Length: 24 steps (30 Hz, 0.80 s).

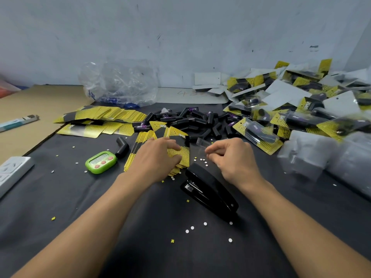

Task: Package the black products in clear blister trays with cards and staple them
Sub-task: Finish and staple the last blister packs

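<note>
Blister tray (pixel 201 142) is pinched by fingers of right hand (pixel 234 159) | card stack (pixel 184 156) is gripped by curled fingers of left hand (pixel 156 159) | stapler (pixel 208 187) is laid between wrists

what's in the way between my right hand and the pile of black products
Nothing visible. The right hand pinches a clear blister tray, and the black products lie just beyond it. The stapler sits nearer the person, off that path.
</note>
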Tool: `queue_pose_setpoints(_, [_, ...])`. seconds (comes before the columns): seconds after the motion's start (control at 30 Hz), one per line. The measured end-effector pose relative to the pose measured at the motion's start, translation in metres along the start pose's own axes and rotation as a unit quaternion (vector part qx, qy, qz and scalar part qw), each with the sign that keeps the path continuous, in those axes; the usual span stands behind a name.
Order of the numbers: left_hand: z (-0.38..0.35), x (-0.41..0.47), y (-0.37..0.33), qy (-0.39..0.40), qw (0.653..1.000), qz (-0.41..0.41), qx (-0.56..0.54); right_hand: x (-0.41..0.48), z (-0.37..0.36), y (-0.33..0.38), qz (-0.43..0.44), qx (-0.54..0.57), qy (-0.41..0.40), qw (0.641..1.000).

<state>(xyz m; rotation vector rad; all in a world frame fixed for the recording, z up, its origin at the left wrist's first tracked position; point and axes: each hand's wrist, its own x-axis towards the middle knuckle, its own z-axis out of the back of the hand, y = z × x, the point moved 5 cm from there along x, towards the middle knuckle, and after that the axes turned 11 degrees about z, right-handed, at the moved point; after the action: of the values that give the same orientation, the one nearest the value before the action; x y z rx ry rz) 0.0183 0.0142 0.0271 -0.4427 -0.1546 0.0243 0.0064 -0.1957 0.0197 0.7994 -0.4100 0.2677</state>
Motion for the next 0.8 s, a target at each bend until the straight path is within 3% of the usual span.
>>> queue_pose_setpoints(0.07, [0.008,-0.003,-0.007,-0.014,0.991,0.004,-0.134,0.006,-0.001,0.008,-0.005,0.056,-0.012,0.998])
queue_pose_setpoints(0.13, [0.008,-0.003,-0.016,0.037,0.962,0.01,-0.269,0.014,-0.003,0.024,-0.013,0.181,-0.027,0.983])
queue_pose_setpoints(0.2, [0.005,-0.001,-0.023,0.104,0.924,0.028,-0.368,0.024,-0.008,0.044,-0.024,0.326,-0.025,0.945])
queue_pose_setpoints(0.27, [0.005,0.003,-0.023,0.128,0.876,0.053,-0.462,0.03,-0.017,0.058,-0.053,0.438,0.03,0.897])
queue_pose_setpoints(0.33, [0.01,0.008,-0.018,0.116,0.831,0.076,-0.539,0.034,-0.023,0.064,-0.068,0.475,0.115,0.87])
queue_pose_setpoints(0.4, [0.018,0.015,-0.011,0.089,0.816,0.101,-0.562,0.044,-0.02,0.055,-0.057,0.409,0.118,0.903])
queue_pose_setpoints(0.47, [0.023,0.022,-0.001,0.073,0.8,0.131,-0.581,0.065,-0.008,0.033,-0.046,0.205,0.051,0.976])
queue_pose_setpoints(0.5, [0.024,0.025,0.003,0.08,0.781,0.147,-0.602,0.075,-0.005,0.022,-0.036,0.074,0.045,0.996])
queue_pose_setpoints(0.57, [0.022,0.027,0.007,0.119,0.727,0.175,-0.653,0.091,-0.012,-0.005,-0.045,-0.123,0.113,0.985])
queue_pose_setpoints(0.67, [0.016,0.025,0.007,0.175,0.659,0.202,-0.704,0.094,-0.032,-0.04,-0.088,-0.216,0.211,0.949])
queue_pose_setpoints(0.8, [0.008,0.028,0.014,0.168,0.609,0.226,-0.741,0.084,-0.037,-0.054,-0.059,-0.205,0.128,0.969])
